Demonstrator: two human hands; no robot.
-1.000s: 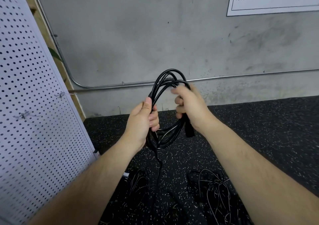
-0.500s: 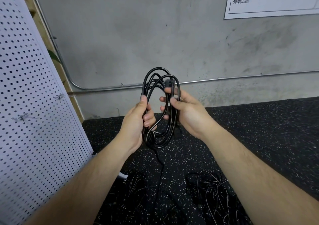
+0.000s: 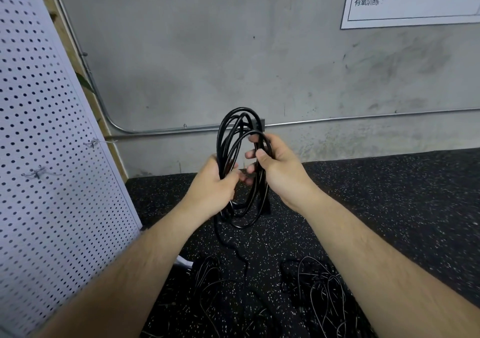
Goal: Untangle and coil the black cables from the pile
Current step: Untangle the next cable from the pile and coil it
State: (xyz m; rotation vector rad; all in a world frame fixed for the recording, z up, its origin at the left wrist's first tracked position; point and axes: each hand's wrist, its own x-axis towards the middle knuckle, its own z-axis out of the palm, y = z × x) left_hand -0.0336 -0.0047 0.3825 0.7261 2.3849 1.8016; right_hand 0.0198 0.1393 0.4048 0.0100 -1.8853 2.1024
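I held the coiled black cable (image 3: 220, 140) up above the floor (image 3: 389, 195), my left grip (image 3: 211, 187) clenched round its loops and my right grip (image 3: 280, 171) pinching the far side. I judged that each new loop should match the others in size, with the trailing end (image 3: 236, 252) fed in untwisted from the pile (image 3: 319, 285).

Two bare forearms are shown, uncovered from the wrists to the lower edge of the view. Fine hairs are seen along the left forearm (image 3: 130, 272), the one nearer the white pegboard (image 3: 52, 156). Fainter hair is seen on the right forearm (image 3: 363, 259), farther from the pegboard. The left hand (image 3: 210, 189) and right hand (image 3: 280, 171) are bare too. A short, trimmed nail is seen on the right thumb (image 3: 260, 154).
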